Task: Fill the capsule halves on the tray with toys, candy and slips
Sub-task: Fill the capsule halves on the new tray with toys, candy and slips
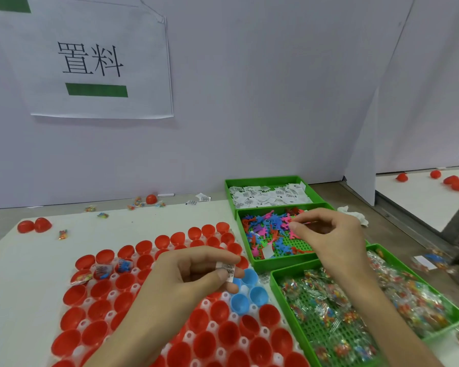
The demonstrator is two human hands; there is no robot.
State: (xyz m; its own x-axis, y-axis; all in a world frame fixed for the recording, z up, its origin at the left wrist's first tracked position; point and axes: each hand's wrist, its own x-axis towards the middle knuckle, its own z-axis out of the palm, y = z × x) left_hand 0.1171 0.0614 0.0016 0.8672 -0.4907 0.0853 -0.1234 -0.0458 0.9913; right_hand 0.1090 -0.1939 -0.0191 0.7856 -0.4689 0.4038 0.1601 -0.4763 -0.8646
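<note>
A white tray [206,304] on the table carries many open red capsule halves [98,311] and a few blue ones [251,276]. Three red halves at its far left hold items. My left hand [194,274] hovers over the tray and pinches a small white printed slip [227,270]. My right hand [326,234] reaches over the middle green bin of colourful plastic toys [269,231], its thumb and fingers pinching a toy. A green bin of slips [269,196] lies behind it. A green bin of wrapped candy [329,305] lies in front.
A wall with a paper sign stands close behind the table. Loose red capsule halves [35,225] and stray candy packets [63,234] lie at the table's far left. A crumpled tissue [355,217] sits right of the bins. More red halves lie beyond a partition at far right.
</note>
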